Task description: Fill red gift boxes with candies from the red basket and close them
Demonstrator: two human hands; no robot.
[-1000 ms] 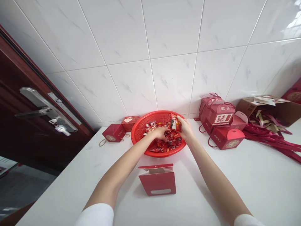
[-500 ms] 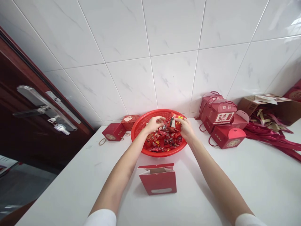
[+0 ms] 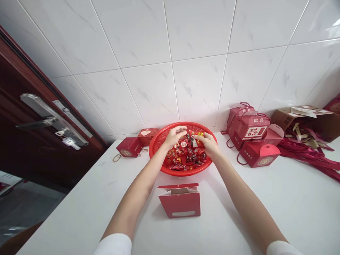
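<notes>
Red glossy rectangular packet (image 3: 193, 142) is pinched in our right hand (image 3: 210, 145), over wrapped candies (image 3: 186, 153) in a round red plastic basket (image 3: 183, 173); whether our left hand (image 3: 174, 137) holds anything, we cannot tell.

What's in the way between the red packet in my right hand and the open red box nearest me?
Between the red packet and the open red box lie wrapped candies and the red perforated basket's near rim; beyond it, nothing visible.
</notes>
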